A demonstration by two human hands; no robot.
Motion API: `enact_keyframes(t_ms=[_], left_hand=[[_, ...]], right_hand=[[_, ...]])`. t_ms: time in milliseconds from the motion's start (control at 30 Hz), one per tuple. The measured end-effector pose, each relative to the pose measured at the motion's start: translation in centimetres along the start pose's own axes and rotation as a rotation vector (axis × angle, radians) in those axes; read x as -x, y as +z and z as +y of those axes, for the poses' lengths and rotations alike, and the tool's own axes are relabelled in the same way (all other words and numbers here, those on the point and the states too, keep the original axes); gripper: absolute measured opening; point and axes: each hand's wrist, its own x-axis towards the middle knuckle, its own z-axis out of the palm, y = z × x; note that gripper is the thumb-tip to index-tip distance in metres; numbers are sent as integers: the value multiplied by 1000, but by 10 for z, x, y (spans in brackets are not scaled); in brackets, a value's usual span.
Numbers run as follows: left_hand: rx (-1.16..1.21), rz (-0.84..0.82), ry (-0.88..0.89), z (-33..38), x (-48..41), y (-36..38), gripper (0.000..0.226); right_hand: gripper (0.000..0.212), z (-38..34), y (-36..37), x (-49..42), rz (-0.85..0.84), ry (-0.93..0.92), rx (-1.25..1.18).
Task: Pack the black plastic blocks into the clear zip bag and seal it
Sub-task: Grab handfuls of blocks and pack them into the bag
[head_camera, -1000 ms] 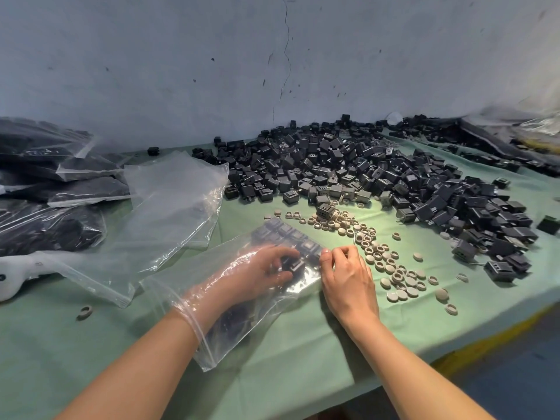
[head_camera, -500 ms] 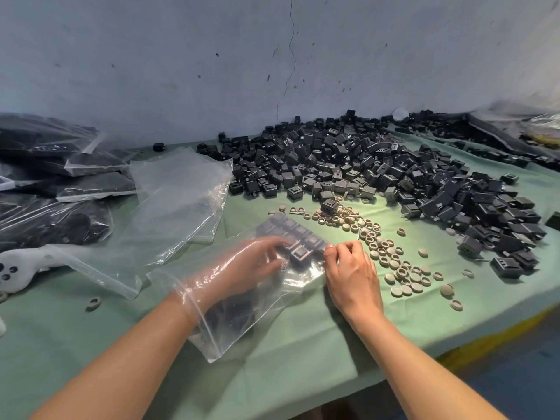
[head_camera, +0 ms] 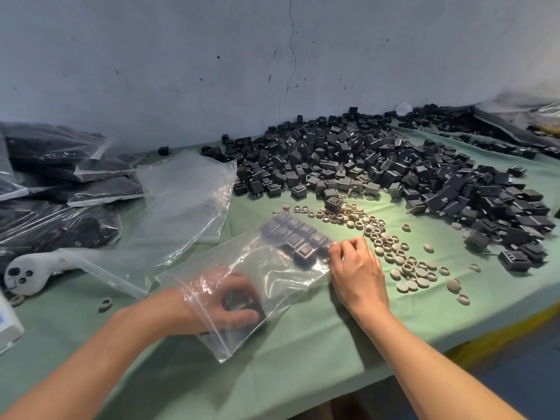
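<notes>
A clear zip bag (head_camera: 272, 280) lies on the green cloth in front of me. A row of black plastic blocks (head_camera: 298, 237) sits packed at its far end. My left hand (head_camera: 225, 301) is inside the bag near its mouth, fingers curled round a few black blocks. My right hand (head_camera: 357, 269) rests on the cloth at the bag's right edge, its fingertips pinching the plastic beside the packed row. A big heap of loose black blocks (head_camera: 378, 168) covers the table behind.
Spare empty clear bags (head_camera: 181, 213) lie to the left, with filled bags (head_camera: 60, 183) stacked beyond them. Beige rings and caps (head_camera: 400, 256) are scattered right of my right hand. A white handheld device (head_camera: 33, 269) lies at the left. The table edge (head_camera: 485, 334) runs at lower right.
My left hand has drawn back from the packed row toward the bag's mouth. My right hand has stayed at the bag's right edge.
</notes>
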Motion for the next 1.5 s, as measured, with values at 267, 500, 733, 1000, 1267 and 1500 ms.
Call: enact_keyframes(t_ms=[267,500,733,1000,1267,1500], left_hand=[[166,393,108,34,-34,8,24],[316,256,197,46,-41,20,31],[488,142,97,37,-34,17,28],[499,28,84,25,-33,7,44],[421,113,167,47,-52,9,32],[322,143,180,47,-66,12,28]], right_hand=[[35,1,1,0,18,5,-9],[34,1,2,-1,22,2,-4],[33,2,3,0,27,6,-2],[36,2,3,-1,24,4,-3],[35,3,4,0,46,2,-12],[35,2,5,-2,58,-3,-18]])
